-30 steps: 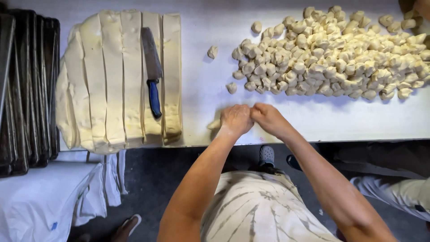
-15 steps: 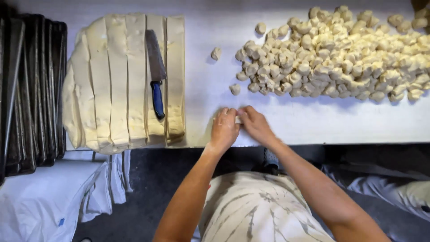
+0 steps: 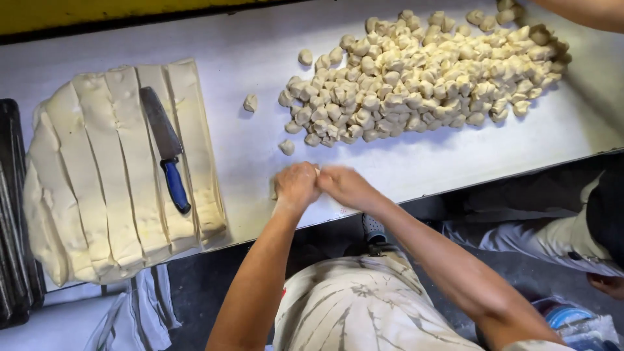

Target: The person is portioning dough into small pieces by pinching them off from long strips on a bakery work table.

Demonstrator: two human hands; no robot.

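Work surface: white table, flat, evenly lit.
Rear edge: yellow wall strip.
Floor: dark, shadowed.

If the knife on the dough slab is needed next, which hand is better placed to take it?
Probably the left hand: it is on the same side as the knife, whose blue handle points toward the person. The right hand would have to cross over.

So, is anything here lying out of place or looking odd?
Mostly tidy. The knife lies on top of the sliced dough slab, whose near end hangs over the table edge. A few dough pieces sit apart from the big pile.
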